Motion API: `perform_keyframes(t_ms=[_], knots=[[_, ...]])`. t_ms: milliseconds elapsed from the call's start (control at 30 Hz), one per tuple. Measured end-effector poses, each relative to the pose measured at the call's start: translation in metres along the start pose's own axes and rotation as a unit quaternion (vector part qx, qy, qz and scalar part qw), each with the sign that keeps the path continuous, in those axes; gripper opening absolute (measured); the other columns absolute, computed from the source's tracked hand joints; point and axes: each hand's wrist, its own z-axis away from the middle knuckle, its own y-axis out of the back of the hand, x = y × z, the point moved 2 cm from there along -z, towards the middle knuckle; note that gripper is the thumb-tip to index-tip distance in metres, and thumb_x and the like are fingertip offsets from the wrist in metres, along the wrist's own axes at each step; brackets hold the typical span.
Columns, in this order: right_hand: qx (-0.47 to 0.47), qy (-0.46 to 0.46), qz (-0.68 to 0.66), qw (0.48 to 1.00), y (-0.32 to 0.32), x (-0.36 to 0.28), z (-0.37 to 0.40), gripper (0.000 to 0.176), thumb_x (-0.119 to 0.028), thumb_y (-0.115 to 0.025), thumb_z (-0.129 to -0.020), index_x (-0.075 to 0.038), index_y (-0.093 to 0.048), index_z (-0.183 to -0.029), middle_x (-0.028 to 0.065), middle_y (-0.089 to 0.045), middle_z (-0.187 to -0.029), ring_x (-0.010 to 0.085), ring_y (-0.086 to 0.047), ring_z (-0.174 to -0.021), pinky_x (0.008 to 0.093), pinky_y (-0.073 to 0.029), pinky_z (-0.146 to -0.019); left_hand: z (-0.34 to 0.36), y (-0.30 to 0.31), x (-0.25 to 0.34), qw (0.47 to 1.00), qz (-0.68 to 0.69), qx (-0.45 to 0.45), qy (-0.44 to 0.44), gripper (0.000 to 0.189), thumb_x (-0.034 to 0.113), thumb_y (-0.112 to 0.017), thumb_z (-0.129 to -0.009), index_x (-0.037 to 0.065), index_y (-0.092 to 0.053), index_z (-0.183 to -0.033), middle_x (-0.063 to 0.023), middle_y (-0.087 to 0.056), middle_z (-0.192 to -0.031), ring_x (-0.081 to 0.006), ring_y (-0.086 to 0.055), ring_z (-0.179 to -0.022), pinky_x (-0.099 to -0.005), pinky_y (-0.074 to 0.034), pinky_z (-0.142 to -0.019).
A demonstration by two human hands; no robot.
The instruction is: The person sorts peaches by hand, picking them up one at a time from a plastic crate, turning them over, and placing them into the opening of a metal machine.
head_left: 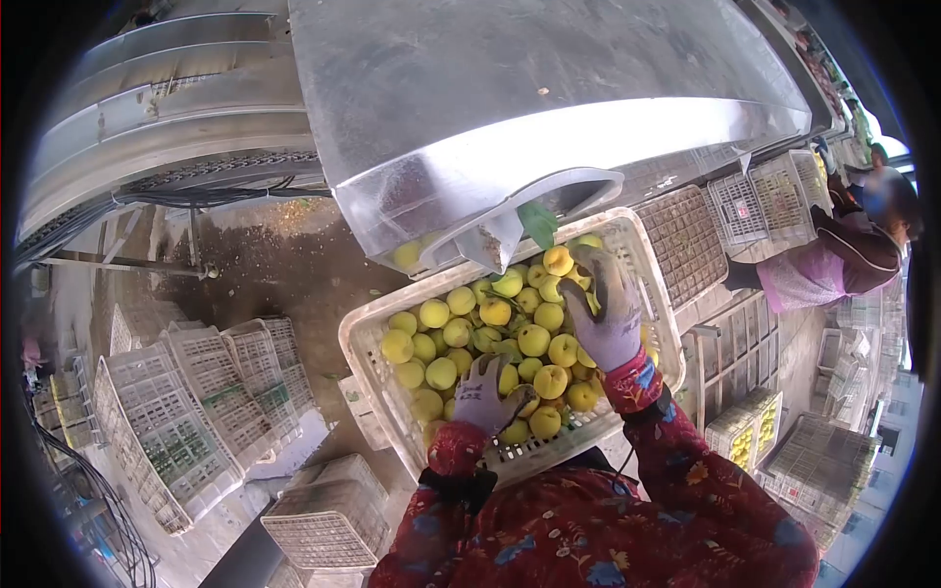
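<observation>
A white plastic crate [365, 338] full of yellow peaches [533, 340] with some green leaves stands in front of me. My left hand [480, 397], in a pale glove with dark fingers, is down among the fruit on the near side. Its fingers and thumb curve round a yellow peach [508, 379]. At the crate's right side, my right hand [608, 318], gloved alike, closes its thumb and fingers on a yellow peach [580, 277], partly hidden by the glove. A green leaf [538, 224] hangs at the crate's far rim.
A metal chute [549, 127] ends above the crate's far edge. Stacked crates [201, 402] stand at left, with another crate [328, 519] nearer. More crates [681, 240] line the right, where a person [833, 250] in a pink apron stands. Cables [206, 194] run at upper left.
</observation>
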Motion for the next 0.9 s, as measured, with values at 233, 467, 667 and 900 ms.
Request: perform_keyframes(t_ms=[233, 467, 667, 900], knots=[[-0.142, -0.062, 0.025, 0.988, -0.004, 0.033, 0.035, 0.041, -0.021, -0.074, -0.08, -0.01, -0.059, -0.117, 0.0151, -0.061, -0.114, 0.0369, -0.061, -0.102, 0.0452, -0.049, -0.087, 0.003, -0.079, 0.048, 0.951, -0.226, -0.185, -0.097, 0.087, 0.047, -0.076, -0.073, 0.015, -0.038, -0.145, -0.0197, -0.053, -0.124, -0.0383, -0.05, -0.112, -0.0503, -0.045, -0.089], [-0.134, 0.053, 0.242, 0.959, -0.048, -0.015, -0.093, 0.044, -0.008, -0.062, -0.084, -0.002, -0.051, -0.126, 0.0231, -0.054, -0.129, 0.0378, -0.066, -0.1, 0.043, -0.056, -0.079, -0.007, -0.098, 0.051, 0.954, -0.252, -0.101, -0.127, 0.077, 0.042, -0.078, -0.072, 0.013, -0.044, -0.134, -0.0186, -0.056, -0.117, -0.0375, -0.054, -0.11, -0.0496, -0.048, -0.088], [-0.001, -0.076, 0.205, 0.976, -0.027, -0.038, -0.089, 0.054, -0.017, -0.072, -0.082, 0.002, -0.046, -0.125, 0.0281, -0.054, -0.121, 0.0416, -0.067, -0.09, 0.0437, -0.057, -0.071, -0.034, -0.086, 0.053, 0.965, -0.186, -0.171, -0.065, 0.081, 0.041, -0.083, -0.067, 0.009, -0.045, -0.13, -0.0179, -0.053, -0.121, -0.0365, -0.059, -0.111, -0.0465, -0.052, -0.087], [0.032, 0.009, -0.081, 0.996, -0.059, -0.047, -0.042, 0.061, -0.017, -0.077, -0.078, 0.003, -0.043, -0.125, 0.0265, -0.055, -0.112, 0.0461, -0.062, -0.098, 0.0495, -0.053, -0.079, 0.0, -0.038, 0.025, 0.995, -0.013, -0.1, -0.015, 0.085, 0.046, -0.083, -0.066, 0.005, -0.048, -0.131, -0.02, -0.05, -0.13, -0.0377, -0.056, -0.115, -0.0467, -0.049, -0.095]])
